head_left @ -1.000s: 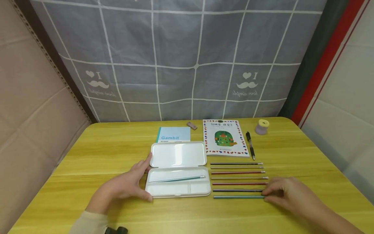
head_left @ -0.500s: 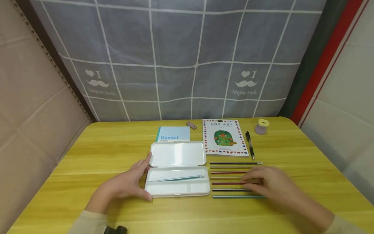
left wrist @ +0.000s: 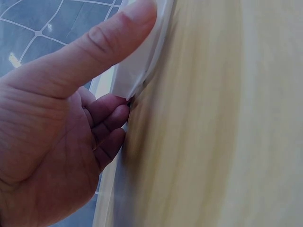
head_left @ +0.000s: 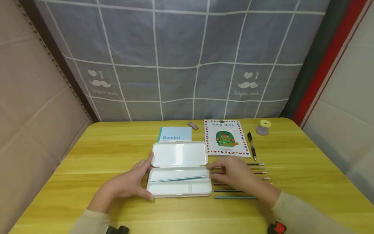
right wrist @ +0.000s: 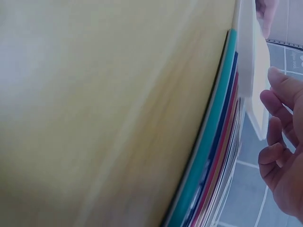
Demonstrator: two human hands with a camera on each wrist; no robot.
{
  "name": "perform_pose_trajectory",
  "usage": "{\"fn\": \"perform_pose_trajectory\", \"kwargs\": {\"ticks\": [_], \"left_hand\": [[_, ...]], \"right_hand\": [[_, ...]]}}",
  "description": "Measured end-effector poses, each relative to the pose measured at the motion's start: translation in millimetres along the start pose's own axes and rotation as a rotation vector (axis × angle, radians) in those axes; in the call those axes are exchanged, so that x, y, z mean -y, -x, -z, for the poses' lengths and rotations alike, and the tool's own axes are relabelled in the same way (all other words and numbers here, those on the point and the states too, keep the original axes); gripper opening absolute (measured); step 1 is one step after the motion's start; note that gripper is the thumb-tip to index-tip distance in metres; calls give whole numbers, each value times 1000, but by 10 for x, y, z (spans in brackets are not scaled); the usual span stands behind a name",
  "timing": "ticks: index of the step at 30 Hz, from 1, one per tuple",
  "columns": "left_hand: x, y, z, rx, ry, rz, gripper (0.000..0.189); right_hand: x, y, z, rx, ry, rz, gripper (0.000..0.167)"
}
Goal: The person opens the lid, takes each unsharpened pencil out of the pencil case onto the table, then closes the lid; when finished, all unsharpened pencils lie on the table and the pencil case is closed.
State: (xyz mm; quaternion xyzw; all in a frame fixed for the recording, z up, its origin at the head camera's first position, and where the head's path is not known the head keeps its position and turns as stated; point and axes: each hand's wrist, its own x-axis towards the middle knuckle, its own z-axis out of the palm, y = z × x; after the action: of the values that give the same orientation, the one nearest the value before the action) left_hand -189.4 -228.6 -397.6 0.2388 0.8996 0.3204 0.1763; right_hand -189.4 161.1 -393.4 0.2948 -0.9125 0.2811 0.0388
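A white pencil case (head_left: 169,188) lies open on the table, its lid (head_left: 179,154) folded back. One light blue pencil (head_left: 179,179) rests slantwise in it. My left hand (head_left: 128,182) holds the case's left end, thumb at the front corner and fingers by the lid; in the left wrist view, curled fingers (left wrist: 111,111) touch its edge. My right hand (head_left: 238,174) hovers at the case's right edge, over a row of several pencils, hiding parts of them. The teal pencil (head_left: 233,197) lies frontmost. In the right wrist view, nothing shows between thumb and fingers (right wrist: 279,113).
Behind the case lie a Gambit notebook (head_left: 176,133), partly covered by the lid, and an eraser (head_left: 193,125). To the right are a picture book (head_left: 226,138), a black pen (head_left: 251,146) and a small yellow-topped container (head_left: 263,127). A grey curtain (head_left: 175,81) hangs behind the table.
My right hand has travelled left from the pencils' right ends, across the row, to the case's right edge. My left hand stays on the case. The pencils lie as before.
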Motion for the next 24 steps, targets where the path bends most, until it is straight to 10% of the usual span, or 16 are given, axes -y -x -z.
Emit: {"fn": "perform_pose_trajectory", "kwargs": {"ticks": [24], "left_hand": [[14,-2,-15,-7,-7,4,149]], "right_hand": [[151,-289,-321,54,-15,-30,16]]}}
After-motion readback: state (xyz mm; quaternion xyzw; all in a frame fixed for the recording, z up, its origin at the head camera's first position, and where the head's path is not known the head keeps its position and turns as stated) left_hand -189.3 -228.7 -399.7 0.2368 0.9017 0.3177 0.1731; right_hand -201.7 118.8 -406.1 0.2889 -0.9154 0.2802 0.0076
